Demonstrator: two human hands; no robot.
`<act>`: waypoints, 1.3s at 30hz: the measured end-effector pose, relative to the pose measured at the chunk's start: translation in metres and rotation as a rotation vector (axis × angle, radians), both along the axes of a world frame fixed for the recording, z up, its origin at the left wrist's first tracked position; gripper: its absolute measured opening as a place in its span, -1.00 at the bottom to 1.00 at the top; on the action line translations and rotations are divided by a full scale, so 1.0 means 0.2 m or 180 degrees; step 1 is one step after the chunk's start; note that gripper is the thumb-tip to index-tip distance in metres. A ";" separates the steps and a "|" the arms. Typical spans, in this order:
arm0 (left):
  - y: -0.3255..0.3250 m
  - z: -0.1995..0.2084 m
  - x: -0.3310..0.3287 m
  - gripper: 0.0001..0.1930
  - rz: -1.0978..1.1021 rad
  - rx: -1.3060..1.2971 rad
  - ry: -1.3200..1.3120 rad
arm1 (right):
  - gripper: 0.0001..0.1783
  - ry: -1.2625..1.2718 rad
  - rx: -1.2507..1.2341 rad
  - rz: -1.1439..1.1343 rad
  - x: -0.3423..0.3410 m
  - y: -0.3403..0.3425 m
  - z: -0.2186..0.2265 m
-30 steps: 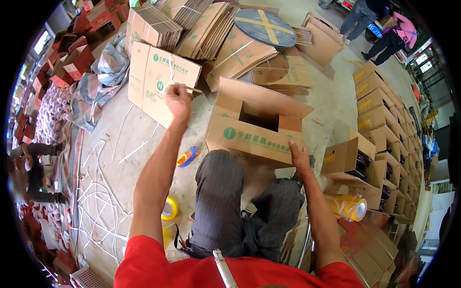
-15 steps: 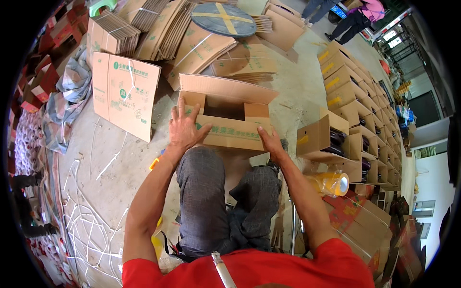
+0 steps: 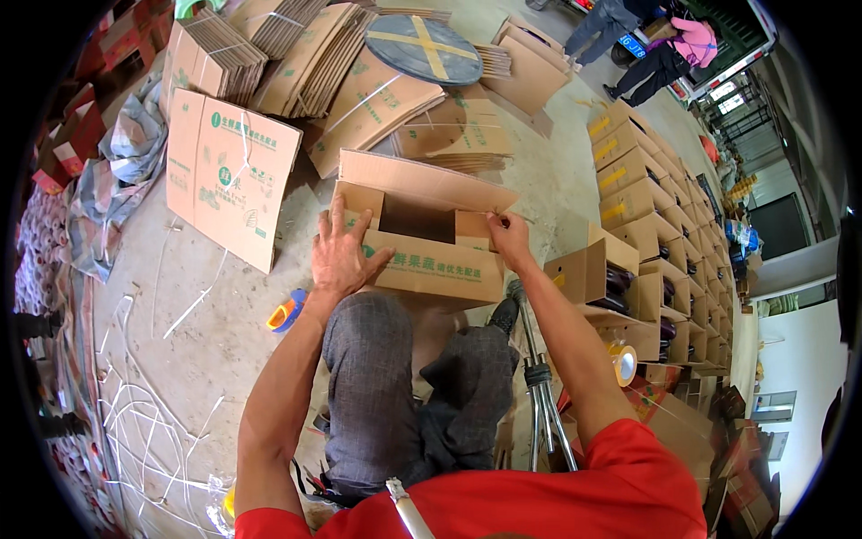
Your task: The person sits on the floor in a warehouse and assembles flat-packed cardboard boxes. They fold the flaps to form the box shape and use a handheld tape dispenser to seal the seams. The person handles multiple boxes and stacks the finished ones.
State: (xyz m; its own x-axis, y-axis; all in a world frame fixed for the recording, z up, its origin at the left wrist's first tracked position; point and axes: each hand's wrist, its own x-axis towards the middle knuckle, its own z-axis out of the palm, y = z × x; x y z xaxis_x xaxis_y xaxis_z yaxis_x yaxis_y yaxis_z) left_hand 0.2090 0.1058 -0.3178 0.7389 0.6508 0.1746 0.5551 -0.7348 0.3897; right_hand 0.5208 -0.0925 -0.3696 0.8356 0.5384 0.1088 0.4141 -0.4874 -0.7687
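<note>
A brown cardboard box (image 3: 431,260) with green print lies in front of my knees, its flaps partly folded around a dark opening. My left hand (image 3: 345,253) lies flat with fingers spread on the box's left flap. My right hand (image 3: 508,238) pinches the edge of the right flap at the box's corner. My legs in grey trousers (image 3: 395,386) are bent below the box.
A standing flat carton (image 3: 235,175) is at the left, stacks of flattened cartons (image 3: 350,81) behind. A blue-and-orange tape dispenser (image 3: 285,313) lies on the concrete floor. Assembled boxes (image 3: 628,207) line the right side. Two people (image 3: 646,45) stand far back. A metal stand (image 3: 539,386) is by my right leg.
My left hand came down from the raised position onto the box's left flap. My right hand moved up to the right flap edge. The view shifted closer over the box.
</note>
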 end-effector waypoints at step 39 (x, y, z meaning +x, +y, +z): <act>0.00 0.02 -0.01 -0.19 -0.0024 -0.0285 -0.0061 | -0.32 0.1606 0.0526 -0.0147 -0.45 -0.30 0.00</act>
